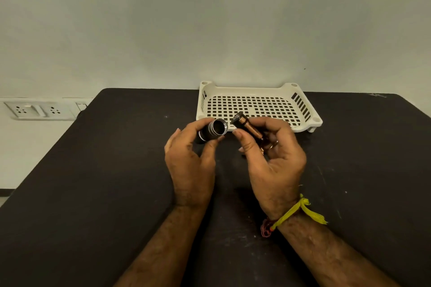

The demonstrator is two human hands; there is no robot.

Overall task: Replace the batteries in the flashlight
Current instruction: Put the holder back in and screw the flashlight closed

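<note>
Above the dark tabletop [93,182], both forearms enter from the near edge and meet at centre, hands raised clear of the surface.

Left hand [190,161]: back toward the camera, fingers curled over the top and thumb pressed beneath, grasping the black flashlight body [213,131]. The body lies roughly level, its open silver-ringed mouth turned right toward the other hand; the interior looks dark.

Right hand [272,161]: palm turned inward, thumb raised, thumb and fingers pinching the battery holder [243,127], a black-capped cylinder with copper-coloured cells showing along its side. It tilts up and to the left, its capped end just beside the flashlight mouth but apart from it. A ring shows on one finger.

Right wrist: yellow thread [300,211] tied around it, loose ends trailing right, with a reddish thread alongside.

Far side of tabletop: cream perforated tray [256,91], just behind the hands.

Left wall: white socket plate [37,110].
</note>
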